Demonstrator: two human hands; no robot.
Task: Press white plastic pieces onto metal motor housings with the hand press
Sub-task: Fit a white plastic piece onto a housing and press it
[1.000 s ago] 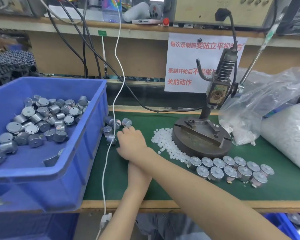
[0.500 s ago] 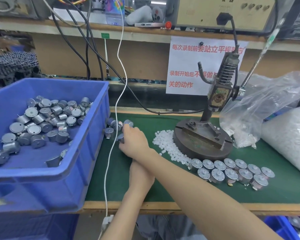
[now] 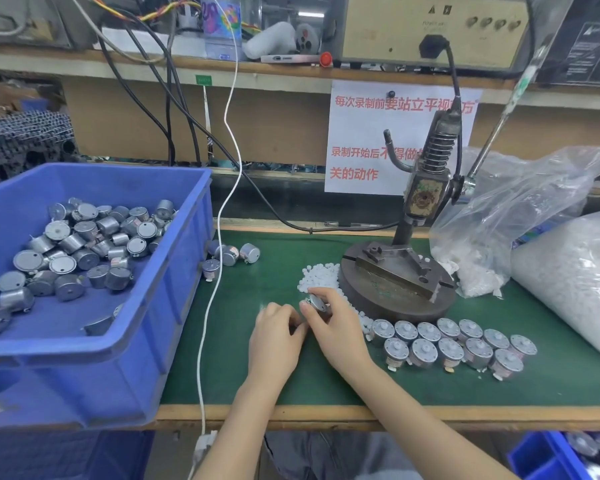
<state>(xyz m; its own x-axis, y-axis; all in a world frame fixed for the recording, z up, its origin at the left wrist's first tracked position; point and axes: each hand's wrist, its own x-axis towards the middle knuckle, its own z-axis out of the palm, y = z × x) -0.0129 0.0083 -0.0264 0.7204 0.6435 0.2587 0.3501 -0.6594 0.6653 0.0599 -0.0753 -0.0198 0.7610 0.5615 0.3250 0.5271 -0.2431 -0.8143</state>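
The right hand (image 3: 336, 327) gripped a motor (image 3: 316, 302), fingers curled round it, just beside the white pieces (image 3: 317, 275) before the press (image 3: 395, 282). The left hand (image 3: 278, 336) (fingers curled) met it; whether it pinched anything, I could not tell.

Under the fingers (image 3: 281, 311) lies a flat green mat-covered workbench (image 3: 232, 341), edged on the near side of them with a pale wooden strip (image 3: 534, 415). Beyond the fingers rises a plain brown board back wall (image 3: 274, 123), and on it, beyond and to their right, hangs a white paper notice with red Chinese characters (image 3: 361, 133) (partly hidden). Higher still runs a long wooden shelf (image 3: 84, 64) carrying a beige metal box (image 3: 413, 26). Black cables (image 3: 168, 109) and a thin white cable (image 3: 241, 171) hang down, beyond the fingers and to their left.
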